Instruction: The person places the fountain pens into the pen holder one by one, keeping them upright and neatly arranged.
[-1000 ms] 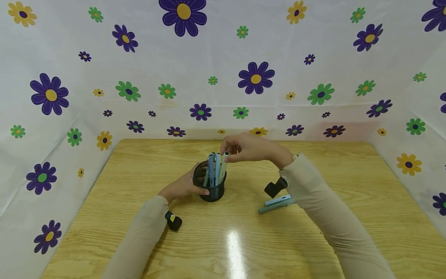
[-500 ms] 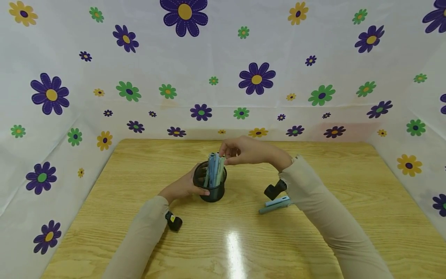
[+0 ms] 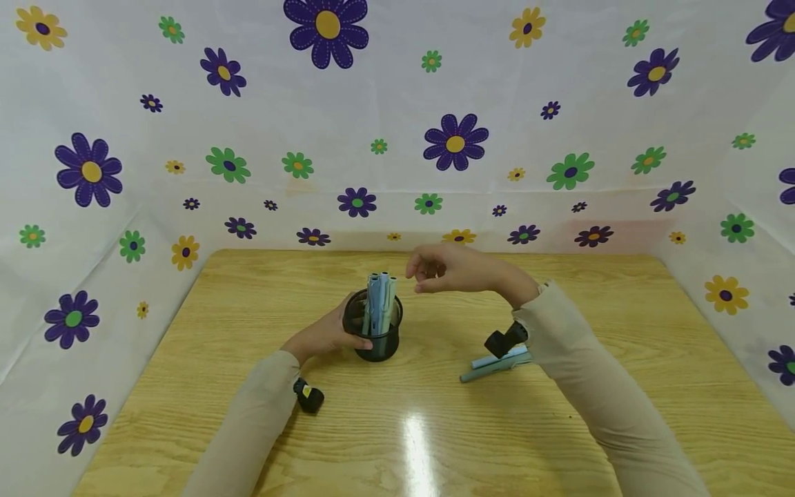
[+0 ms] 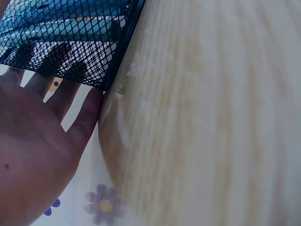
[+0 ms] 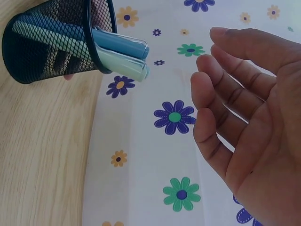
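A black mesh pen holder stands upright on the table, with several blue and pale green pens in it. My left hand grips the holder from its left side, thumb in front and fingers behind; in the left wrist view the fingers lie along the mesh. Up and to the right of the pens, my right hand hovers with loosely bent fingers and nothing in them. From the right wrist view, a gap separates that hand from the pale green pen poking out of the holder.
Below the right wrist, a light blue pen and a grey-green pen lie side by side on the wooden table. A white flowered cloth rises behind the table and along both sides.
The right hand has let go of the pale green pen, which now sits lower among the others, and has moved off to the right. The left hand keeps its grip.
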### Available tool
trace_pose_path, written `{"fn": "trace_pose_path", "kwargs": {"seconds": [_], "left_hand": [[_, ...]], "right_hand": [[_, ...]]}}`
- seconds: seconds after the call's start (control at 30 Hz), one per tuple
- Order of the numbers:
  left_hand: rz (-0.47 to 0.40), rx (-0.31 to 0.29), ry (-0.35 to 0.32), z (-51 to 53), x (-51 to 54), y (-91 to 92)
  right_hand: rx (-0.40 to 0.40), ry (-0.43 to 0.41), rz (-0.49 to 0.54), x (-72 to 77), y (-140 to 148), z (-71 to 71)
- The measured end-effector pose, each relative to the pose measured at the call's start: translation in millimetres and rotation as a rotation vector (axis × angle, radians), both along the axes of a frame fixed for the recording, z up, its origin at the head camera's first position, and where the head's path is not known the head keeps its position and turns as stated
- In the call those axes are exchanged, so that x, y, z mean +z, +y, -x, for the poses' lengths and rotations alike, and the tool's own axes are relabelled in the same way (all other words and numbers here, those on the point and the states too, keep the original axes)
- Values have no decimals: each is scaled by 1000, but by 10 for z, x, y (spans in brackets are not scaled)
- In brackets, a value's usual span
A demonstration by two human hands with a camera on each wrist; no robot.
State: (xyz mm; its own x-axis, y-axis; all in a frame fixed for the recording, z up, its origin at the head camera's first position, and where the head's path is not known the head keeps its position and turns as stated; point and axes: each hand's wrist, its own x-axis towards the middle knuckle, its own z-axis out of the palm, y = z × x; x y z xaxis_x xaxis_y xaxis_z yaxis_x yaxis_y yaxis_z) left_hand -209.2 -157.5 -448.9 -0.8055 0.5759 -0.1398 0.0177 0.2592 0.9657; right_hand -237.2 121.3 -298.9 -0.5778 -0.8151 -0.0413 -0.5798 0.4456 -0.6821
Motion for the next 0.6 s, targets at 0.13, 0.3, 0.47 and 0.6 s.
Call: {"fn": "trace_pose_path", "kwargs": {"seconds": [0.13,0.3,0.47,0.6], "left_hand": [[15,-1,7,-12,3,-4],[23,-6,16,-6,-17,-1],[12,-9,9,5,-34,4],[8,-3,8,4,-24,0]], "right_hand": [[-20,-4,-11,-6,113,-30],[-46,4,-21,-24,260,-43],[-85,-3,-29,-59,418,-45],[-115,-10,-40,-83,552,-57]]}}
